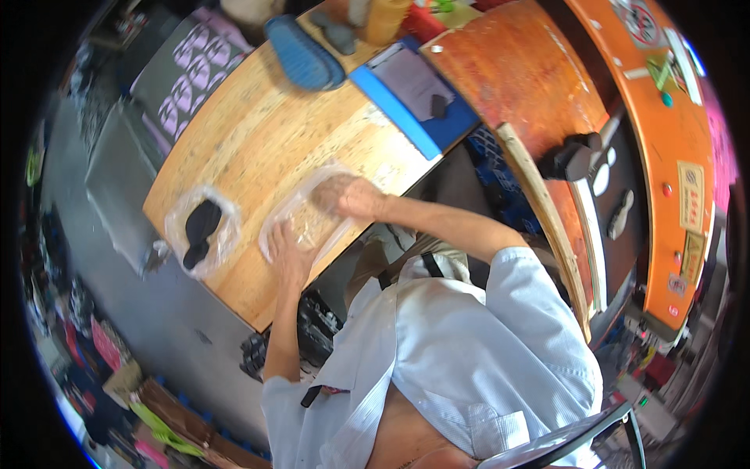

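- Here's the clear plastic bag [303, 221], on the wooden table [234, 148] under both hands!
- Left hand [291, 256] on its left end, grip wide, fingers spread.
- Right hand [355, 197] at the right end, blurred: can't tell its grip.
- Leftward, a black piece [203, 222] on a second bag [178, 220].

So the table [234, 148] is pale wood with dark flecks all over. Toward its left end there's a crinkly plastic bag [231, 234] with black curvy pieces [203, 223], in it or on top, can't tell. A clear bag [301, 205] lies flat by the near edge, a blue sole-shaped thing [303, 55] sits toward the far side, and a blue folder [394, 102] is at the right.
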`<move>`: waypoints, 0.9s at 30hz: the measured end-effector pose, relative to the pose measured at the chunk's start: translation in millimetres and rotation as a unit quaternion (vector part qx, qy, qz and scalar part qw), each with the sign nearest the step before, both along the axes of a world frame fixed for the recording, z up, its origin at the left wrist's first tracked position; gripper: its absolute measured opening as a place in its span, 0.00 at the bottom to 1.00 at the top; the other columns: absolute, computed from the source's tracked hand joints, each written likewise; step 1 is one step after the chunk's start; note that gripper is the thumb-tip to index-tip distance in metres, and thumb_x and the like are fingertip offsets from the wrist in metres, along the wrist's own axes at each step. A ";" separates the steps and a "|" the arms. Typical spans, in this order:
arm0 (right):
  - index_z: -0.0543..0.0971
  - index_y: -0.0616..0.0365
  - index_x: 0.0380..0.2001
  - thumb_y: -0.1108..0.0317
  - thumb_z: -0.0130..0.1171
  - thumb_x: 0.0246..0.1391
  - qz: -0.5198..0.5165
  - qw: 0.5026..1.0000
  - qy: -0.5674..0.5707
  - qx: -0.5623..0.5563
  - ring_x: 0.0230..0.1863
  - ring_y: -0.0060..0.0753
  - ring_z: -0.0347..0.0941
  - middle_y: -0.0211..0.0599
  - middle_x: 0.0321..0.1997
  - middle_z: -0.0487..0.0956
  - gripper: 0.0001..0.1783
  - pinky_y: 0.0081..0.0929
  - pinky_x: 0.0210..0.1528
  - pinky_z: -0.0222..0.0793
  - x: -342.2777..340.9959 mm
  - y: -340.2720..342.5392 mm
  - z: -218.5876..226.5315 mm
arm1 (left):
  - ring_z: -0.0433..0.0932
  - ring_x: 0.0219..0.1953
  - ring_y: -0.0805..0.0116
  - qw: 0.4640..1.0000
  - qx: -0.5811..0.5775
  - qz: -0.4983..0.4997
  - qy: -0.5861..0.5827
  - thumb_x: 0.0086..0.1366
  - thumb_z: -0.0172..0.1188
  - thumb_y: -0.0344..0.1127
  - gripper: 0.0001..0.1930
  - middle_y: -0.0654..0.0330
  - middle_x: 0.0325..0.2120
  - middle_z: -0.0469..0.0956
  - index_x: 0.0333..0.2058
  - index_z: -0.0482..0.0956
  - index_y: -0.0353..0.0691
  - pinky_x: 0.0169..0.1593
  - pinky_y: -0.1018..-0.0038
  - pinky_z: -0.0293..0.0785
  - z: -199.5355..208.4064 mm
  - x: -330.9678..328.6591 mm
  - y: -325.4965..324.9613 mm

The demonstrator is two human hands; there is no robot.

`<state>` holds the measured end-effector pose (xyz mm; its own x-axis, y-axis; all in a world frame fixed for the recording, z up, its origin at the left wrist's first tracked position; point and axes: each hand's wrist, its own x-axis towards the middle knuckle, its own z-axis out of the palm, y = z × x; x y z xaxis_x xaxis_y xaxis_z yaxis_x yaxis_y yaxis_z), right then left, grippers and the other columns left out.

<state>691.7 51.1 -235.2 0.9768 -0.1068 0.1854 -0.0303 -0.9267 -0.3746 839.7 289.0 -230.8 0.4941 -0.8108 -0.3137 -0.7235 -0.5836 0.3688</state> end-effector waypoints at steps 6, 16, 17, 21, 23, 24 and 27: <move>0.83 0.62 0.40 0.73 0.67 0.57 -0.391 0.867 -0.224 0.213 0.44 0.51 0.81 0.46 0.42 0.84 0.08 0.39 0.48 0.79 -118.4 -2.0 107.1 | 0.75 0.59 0.40 0.985 -0.166 -0.021 0.035 0.68 0.62 0.28 0.23 0.40 0.55 0.79 0.61 0.75 0.31 0.64 0.52 0.69 38.2 -33.8 -32.1; 0.80 0.64 0.53 0.46 0.60 0.70 -0.719 0.446 -0.335 0.415 0.40 0.23 0.77 0.32 0.41 0.82 0.28 0.22 0.46 0.74 -348.9 -74.8 181.3 | 0.76 0.63 0.48 0.835 -0.301 -0.228 0.400 0.70 0.66 0.40 0.27 0.41 0.59 0.78 0.61 0.75 0.27 0.65 0.61 0.71 139.7 -235.7 -334.2; 0.80 0.65 0.53 0.42 0.62 0.67 -0.729 0.442 -0.336 0.400 0.40 0.20 0.75 0.32 0.40 0.81 0.32 0.22 0.45 0.73 -348.7 -82.9 175.5 | 0.76 0.63 0.46 0.834 -0.249 -0.265 0.416 0.71 0.66 0.47 0.32 0.38 0.60 0.77 0.62 0.73 0.27 0.65 0.60 0.71 145.1 -262.5 -363.1; 0.81 0.70 0.49 0.40 0.66 0.62 -0.753 0.392 -0.352 0.395 0.35 0.20 0.72 0.36 0.38 0.81 0.36 0.24 0.37 0.69 -343.9 -111.5 159.4 | 0.82 0.49 0.64 0.819 -0.036 -0.235 0.522 0.73 0.62 0.53 0.33 0.47 0.50 0.84 0.61 0.77 0.27 0.53 0.69 0.76 149.1 -358.7 -445.8; 0.81 0.77 0.49 0.44 0.68 0.61 -0.718 0.388 -0.367 0.447 0.36 0.31 0.78 0.45 0.38 0.84 0.37 0.29 0.42 0.73 -346.3 -117.9 157.6 | 0.81 0.46 0.66 0.843 -0.013 -0.260 0.470 0.73 0.62 0.52 0.29 0.51 0.46 0.85 0.57 0.80 0.28 0.51 0.70 0.76 147.7 -374.6 -455.4; 0.82 0.76 0.43 0.47 0.72 0.58 -0.720 0.358 -0.384 0.454 0.34 0.29 0.77 0.43 0.35 0.83 0.34 0.27 0.39 0.74 -347.6 -117.8 157.7 | 0.81 0.45 0.67 0.857 0.007 -0.270 0.438 0.73 0.62 0.51 0.28 0.52 0.44 0.85 0.55 0.82 0.28 0.50 0.71 0.76 147.8 -378.4 -458.0; 0.84 0.69 0.41 0.49 0.75 0.56 -0.683 0.313 -0.399 0.526 0.29 0.21 0.76 0.35 0.34 0.84 0.29 0.20 0.35 0.73 -354.9 -126.4 160.8 | 0.81 0.42 0.69 0.823 0.002 -0.276 0.497 0.73 0.62 0.50 0.26 0.55 0.42 0.85 0.53 0.84 0.29 0.48 0.72 0.77 152.6 -369.0 -460.2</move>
<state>336.8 -75.4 -74.3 -0.4252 -0.7355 -0.5275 0.3640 0.3946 -0.8437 470.7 -171.1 -78.1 -0.4506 -0.8240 -0.3434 -0.2209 -0.2698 0.9372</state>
